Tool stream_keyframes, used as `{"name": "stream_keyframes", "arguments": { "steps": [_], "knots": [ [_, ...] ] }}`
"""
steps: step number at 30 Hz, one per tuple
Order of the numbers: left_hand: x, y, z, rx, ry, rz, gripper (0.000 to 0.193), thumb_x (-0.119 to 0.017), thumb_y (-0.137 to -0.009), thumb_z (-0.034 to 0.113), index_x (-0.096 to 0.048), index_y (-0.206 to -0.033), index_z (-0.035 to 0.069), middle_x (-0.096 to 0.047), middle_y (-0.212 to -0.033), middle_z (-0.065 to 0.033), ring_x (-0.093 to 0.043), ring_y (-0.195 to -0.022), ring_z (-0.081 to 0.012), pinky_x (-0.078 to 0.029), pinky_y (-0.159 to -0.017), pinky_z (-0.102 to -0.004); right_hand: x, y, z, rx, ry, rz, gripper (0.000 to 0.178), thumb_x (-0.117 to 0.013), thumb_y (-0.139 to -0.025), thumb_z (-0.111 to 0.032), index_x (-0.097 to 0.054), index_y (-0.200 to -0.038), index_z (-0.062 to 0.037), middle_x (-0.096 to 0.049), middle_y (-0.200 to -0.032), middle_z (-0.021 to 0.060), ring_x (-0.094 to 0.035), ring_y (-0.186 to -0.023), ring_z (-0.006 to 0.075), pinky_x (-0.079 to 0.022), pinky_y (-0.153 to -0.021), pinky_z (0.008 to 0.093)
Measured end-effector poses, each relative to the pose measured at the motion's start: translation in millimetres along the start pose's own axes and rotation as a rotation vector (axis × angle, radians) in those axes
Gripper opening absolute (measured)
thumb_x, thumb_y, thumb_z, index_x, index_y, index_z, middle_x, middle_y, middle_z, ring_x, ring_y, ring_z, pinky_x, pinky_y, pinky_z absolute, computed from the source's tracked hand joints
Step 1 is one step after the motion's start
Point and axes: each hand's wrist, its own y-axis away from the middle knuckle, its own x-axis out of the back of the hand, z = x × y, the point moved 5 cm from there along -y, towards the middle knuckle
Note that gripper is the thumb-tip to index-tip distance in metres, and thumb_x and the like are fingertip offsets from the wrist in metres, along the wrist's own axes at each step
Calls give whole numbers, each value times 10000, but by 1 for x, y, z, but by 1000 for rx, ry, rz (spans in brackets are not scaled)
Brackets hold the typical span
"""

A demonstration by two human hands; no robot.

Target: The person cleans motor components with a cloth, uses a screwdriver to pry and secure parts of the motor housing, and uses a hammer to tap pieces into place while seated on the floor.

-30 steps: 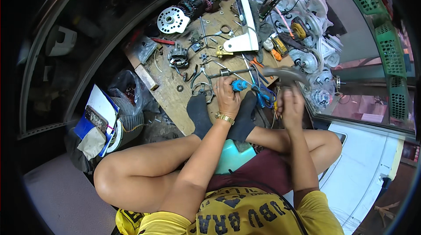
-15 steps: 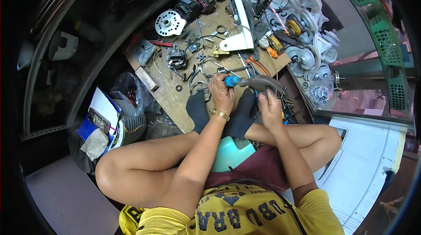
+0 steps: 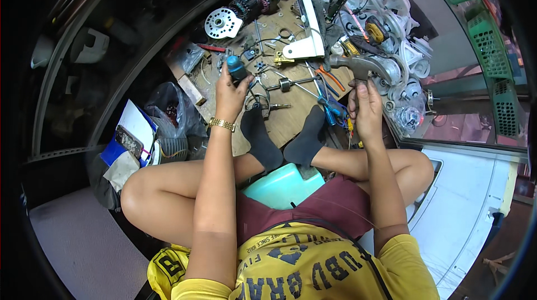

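My left hand, with a gold watch band at the wrist, is raised over the left part of the wooden board. Its fingers and thumb close round a short blue, rounded object with a dark lower part; its exact kind is unclear. On the right, my right hand grips a claw hammer, its metal head showing above the fingers. Between the two hands a small motor rotor lies on the board with its long shaft. A pair of pliers and a short metal shaft lie near my feet.
The wooden board carries a white bracket, a perforated white disc, several motor windings and orange-handled pliers. White plastic parts pile up at right. A turquoise cover rests in my lap.
My hands have moved apart. The left has gone left and up with the blue object; the right has carried the hammer right and up. The rotor and short shaft between them are uncovered.
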Motion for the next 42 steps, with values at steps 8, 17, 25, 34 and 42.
{"name": "stream_keyframes", "arguments": {
  "steps": [8, 17, 25, 34, 42],
  "knots": [
    [8, 25, -19, -20, -14, 142, 389, -788, -811, -16, -554, -1121, -2, -732, -885, -128, -717, -781, -230, -546, -720, -333, -33, -3, 3, 63, 57, -99, 344, -485, -1081, -402, -581, -1083, -72, -469, -636, -40, -394, -482, 27, -308, -412, 191],
    [-4, 20, -33, -64, -43, 125, 398, -802, -791, 2, -549, -1097, 12, -707, -884, -148, -699, -803, -315, -533, -722, -387, -50, -6, 2, 83, 61, -138, 307, -494, -1083, -371, -568, -1064, -74, -470, -647, -44, -390, -477, 25, -300, -413, 192],
    [-9, 23, -30, -39, 9, 108, 382, -798, -793, 3, -540, -1074, 16, -705, -883, -152, -698, -811, -326, -533, -726, -399, -53, -8, 2, 51, 61, -100, 331, -537, -1072, -326, -601, -1030, -4, -423, -620, -44, -382, -545, 53, -317, -499, 253],
    [-10, 24, -20, -63, -20, 46, 350, -780, -814, -20, -550, -1075, 16, -724, -882, -123, -719, -817, -250, -548, -742, -348, -59, -12, 7, 105, 172, -168, 320, -510, -1080, -346, -572, -993, -44, -471, -659, -27, -424, -552, 49, -333, -483, 226],
    [-6, 27, -31, -16, 75, 29, 343, -754, -830, -58, -563, -1103, 23, -739, -907, -90, -717, -832, -173, -560, -751, -310, -85, -15, -13, 234, 331, -241, 338, -552, -1056, -337, -589, -989, -8, -480, -655, 6, -419, -569, 77, -346, -520, 285]
  ]
}}
